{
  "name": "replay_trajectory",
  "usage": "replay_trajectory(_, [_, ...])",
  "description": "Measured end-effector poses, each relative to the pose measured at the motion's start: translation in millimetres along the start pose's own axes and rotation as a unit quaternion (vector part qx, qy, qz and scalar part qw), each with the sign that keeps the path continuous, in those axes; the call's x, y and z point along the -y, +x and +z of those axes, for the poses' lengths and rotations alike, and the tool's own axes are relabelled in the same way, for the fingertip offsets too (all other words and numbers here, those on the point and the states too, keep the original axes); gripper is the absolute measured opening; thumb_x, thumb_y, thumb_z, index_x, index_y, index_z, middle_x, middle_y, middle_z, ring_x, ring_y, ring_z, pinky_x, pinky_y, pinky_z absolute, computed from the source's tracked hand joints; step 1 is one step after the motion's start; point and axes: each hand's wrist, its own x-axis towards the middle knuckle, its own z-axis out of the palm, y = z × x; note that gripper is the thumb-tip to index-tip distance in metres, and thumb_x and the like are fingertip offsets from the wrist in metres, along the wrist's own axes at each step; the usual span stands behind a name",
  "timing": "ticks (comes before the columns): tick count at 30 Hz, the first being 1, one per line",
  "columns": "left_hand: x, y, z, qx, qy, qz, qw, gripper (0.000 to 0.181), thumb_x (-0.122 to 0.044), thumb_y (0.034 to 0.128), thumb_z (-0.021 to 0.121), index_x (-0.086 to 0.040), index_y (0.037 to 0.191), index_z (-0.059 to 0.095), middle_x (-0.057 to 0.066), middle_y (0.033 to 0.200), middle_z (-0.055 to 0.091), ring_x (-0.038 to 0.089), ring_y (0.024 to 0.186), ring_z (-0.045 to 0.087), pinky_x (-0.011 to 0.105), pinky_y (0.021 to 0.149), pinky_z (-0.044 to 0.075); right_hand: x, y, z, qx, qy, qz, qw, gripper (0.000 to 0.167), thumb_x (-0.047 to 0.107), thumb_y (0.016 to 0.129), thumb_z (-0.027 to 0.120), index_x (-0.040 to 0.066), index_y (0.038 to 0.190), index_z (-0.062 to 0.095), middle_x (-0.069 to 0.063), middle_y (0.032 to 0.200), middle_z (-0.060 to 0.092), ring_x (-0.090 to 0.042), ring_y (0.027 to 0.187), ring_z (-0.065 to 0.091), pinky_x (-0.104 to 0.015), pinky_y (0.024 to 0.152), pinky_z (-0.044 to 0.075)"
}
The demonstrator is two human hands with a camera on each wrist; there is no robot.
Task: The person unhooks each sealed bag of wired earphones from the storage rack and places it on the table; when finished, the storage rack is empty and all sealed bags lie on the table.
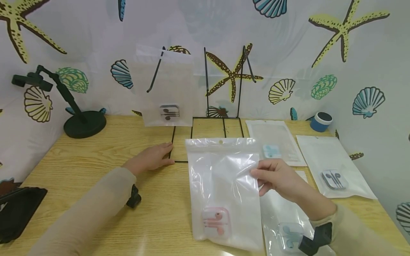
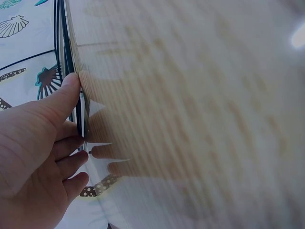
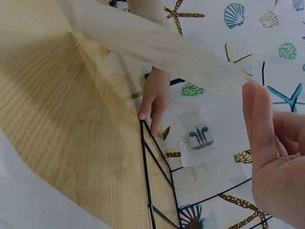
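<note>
My right hand (image 1: 278, 176) pinches the right edge of a clear-fronted white zip bag (image 1: 224, 181), held upright over the table. Low in this bag sits a pink earphone case (image 1: 216, 222), and a small hang hole pierces its top. My left hand (image 1: 150, 158) grips the front left corner of a black wire display rack (image 1: 239, 126), thumb and fingers against the base wire (image 2: 80, 114). From the rack's left hook (image 1: 156, 71) hangs another bag (image 1: 166, 78) with dark earphones (image 3: 200, 137); the right hook (image 1: 250, 65) carries nothing.
More bags lie at the right: one with blue earphones (image 1: 271, 151), one with grey earphones (image 1: 334, 179), one with pale earphones (image 1: 290, 236) partly behind the held bag. A blue jar (image 1: 321, 122), black stand (image 1: 84, 124) and black object (image 1: 22, 213) stand around the table.
</note>
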Motion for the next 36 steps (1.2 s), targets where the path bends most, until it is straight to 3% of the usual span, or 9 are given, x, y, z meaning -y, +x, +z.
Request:
replay_trajectory(7, [1.8,0.2,1.3,-0.002,0.001,0.001,1.0000,0.068,-0.034,0.0932,0.054,0.010,0.139,0.029,0.028,0.142,0.027,0.040,0.130,0.027,0.049,0.104,0.026,-13,1.7,-7,-0.029,-0.015,0.043,0.9985,0.016,0.001,0.090,0.057,0.009,0.078,0.065,-0.001,0.066,0.053,-0.007,0.059,0.054,-0.025,0.054,0.054])
replay_trajectory(11, [1.9,0.0,0.8,0.000,-0.001,0.001,1.0000,0.069,-0.035,0.0931,0.054,0.009,0.140,0.029,0.028,0.142,0.027,0.040,0.130,0.027,0.049,0.104,0.026,-21,5.9,-11,-0.057,-0.062,0.082,0.9930,0.009,0.004,0.089,0.059,-0.002,0.083,0.062,-0.003,0.069,0.054,-0.010,0.060,0.056,-0.029,0.056,0.055])
replay_trajectory(16, [-0.6,-1.3,-1.6,0.003,0.004,0.002,1.0000,0.068,-0.034,0.0932,0.054,0.009,0.140,0.029,0.028,0.142,0.027,0.040,0.130,0.027,0.049,0.104,0.026,-35,11.3,-14,-0.073,-0.107,0.120,0.9843,0.018,0.006,0.088,0.061,-0.012,0.092,0.059,-0.006,0.069,0.059,-0.014,0.059,0.059,-0.032,0.056,0.055])
replay_trajectory(29, [-0.1,-0.3,-0.6,0.004,0.010,-0.001,0.9999,0.069,-0.035,0.0930,0.054,0.009,0.140,0.029,0.028,0.142,0.027,0.040,0.130,0.026,0.049,0.104,0.026,-56,19.1,-18,-0.067,-0.154,0.137,0.9762,0.015,0.003,0.086,0.063,-0.003,0.077,0.052,-0.007,0.058,0.056,-0.015,0.049,0.059,-0.033,0.049,0.054])
replay_trajectory(36, [-1.4,-0.6,-1.1,0.004,0.010,-0.007,0.9999,0.069,-0.035,0.0930,0.054,0.009,0.139,0.029,0.028,0.142,0.027,0.040,0.130,0.027,0.049,0.104,0.026,-58,20.6,-15,-0.052,-0.178,0.155,0.9703,0.012,0.004,0.086,0.062,-0.003,0.079,0.056,-0.005,0.059,0.057,-0.014,0.049,0.059,-0.031,0.048,0.054])
